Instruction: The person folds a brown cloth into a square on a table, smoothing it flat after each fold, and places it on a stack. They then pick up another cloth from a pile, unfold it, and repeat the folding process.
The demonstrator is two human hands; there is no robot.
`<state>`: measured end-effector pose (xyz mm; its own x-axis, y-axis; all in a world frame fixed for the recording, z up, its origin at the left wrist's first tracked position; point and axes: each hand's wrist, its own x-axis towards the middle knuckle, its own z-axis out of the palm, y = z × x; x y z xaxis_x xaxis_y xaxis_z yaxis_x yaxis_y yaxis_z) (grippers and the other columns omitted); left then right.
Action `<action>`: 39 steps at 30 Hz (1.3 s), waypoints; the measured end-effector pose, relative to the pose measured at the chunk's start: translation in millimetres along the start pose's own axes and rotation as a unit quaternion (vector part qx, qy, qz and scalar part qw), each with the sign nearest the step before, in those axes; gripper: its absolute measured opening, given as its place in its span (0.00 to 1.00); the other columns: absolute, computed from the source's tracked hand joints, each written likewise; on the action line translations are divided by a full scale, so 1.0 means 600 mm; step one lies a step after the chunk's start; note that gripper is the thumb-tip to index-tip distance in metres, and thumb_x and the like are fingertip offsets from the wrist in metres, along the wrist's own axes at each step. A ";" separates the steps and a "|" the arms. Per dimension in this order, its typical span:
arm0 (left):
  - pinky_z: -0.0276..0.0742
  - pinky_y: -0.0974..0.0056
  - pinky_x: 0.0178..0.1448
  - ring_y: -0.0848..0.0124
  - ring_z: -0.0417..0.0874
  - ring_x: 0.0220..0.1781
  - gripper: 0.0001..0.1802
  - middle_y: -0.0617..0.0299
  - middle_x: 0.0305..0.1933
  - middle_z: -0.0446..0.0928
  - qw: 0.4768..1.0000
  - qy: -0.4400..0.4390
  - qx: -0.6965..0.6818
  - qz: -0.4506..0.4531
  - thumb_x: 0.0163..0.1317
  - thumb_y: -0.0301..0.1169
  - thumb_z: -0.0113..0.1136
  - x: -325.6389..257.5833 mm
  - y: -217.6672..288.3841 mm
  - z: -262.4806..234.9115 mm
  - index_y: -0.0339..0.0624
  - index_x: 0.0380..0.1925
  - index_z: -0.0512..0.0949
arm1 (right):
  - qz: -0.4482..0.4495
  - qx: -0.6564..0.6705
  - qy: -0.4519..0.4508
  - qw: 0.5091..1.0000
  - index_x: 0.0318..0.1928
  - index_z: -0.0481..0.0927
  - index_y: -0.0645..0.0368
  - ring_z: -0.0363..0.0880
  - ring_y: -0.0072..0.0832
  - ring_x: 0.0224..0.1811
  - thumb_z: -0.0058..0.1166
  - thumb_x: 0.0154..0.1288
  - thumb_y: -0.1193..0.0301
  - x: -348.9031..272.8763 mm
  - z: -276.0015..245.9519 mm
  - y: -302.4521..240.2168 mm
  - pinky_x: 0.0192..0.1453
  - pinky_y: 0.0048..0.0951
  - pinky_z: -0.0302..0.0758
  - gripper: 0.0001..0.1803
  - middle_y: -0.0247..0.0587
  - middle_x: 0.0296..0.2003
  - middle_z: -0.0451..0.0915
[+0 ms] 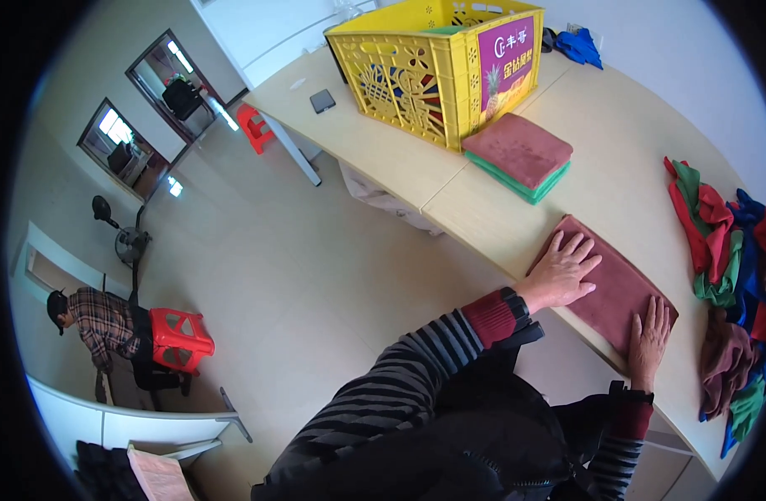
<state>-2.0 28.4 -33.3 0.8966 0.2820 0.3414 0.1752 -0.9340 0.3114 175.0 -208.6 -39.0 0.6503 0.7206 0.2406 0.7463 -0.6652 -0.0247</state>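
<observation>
A brown-red cloth (610, 288), folded into a long rectangle, lies flat along the table's near edge. My left hand (560, 274) rests on its left part with the fingers spread. On its right end lies my right hand (648, 341), palm down and fingers stretched out. Neither hand grips anything; both press lightly on the fabric. Beyond my left hand sits a neat stack of folded cloths (521, 154), brown-red on top and green underneath.
A yellow plastic crate (408, 83) holding cloths stands behind the stack. Crumpled red, green, blue and brown cloths (721, 275) heap at the table's right. A dark phone-like object (322, 101) lies far left. On the floor side, a person (107, 330) sits on a red stool (181, 341).
</observation>
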 end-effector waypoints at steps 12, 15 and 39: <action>0.47 0.38 0.81 0.51 0.51 0.84 0.35 0.53 0.81 0.57 0.998 -0.050 0.031 -0.026 0.73 0.52 0.49 -0.006 -0.040 -0.018 0.49 0.74 0.65 | 0.004 0.033 0.038 0.999 0.75 0.64 0.54 0.55 0.46 0.79 0.45 0.78 0.52 -0.013 -0.019 -0.026 0.83 0.45 0.49 0.33 0.46 0.76 0.62; 0.47 0.39 0.81 0.52 0.52 0.83 0.34 0.54 0.82 0.56 0.998 -0.053 0.027 -0.032 0.74 0.53 0.47 -0.005 -0.049 -0.013 0.50 0.75 0.63 | 0.025 0.031 0.045 0.998 0.75 0.65 0.54 0.55 0.46 0.79 0.46 0.77 0.52 -0.025 -0.013 -0.007 0.83 0.46 0.49 0.33 0.46 0.76 0.62; 0.46 0.44 0.82 0.54 0.57 0.81 0.35 0.51 0.80 0.60 0.996 -0.046 0.073 0.009 0.76 0.55 0.45 0.050 -0.041 0.003 0.50 0.75 0.63 | 0.029 0.049 0.069 0.996 0.72 0.68 0.53 0.58 0.45 0.78 0.48 0.74 0.47 -0.023 -0.007 0.044 0.80 0.51 0.54 0.34 0.45 0.73 0.66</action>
<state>21.1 59.5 -32.2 0.9329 0.2491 0.2602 0.2092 -0.9627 0.1716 185.1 -236.7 -39.1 0.6713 0.6435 0.3678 0.7231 -0.6776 -0.1343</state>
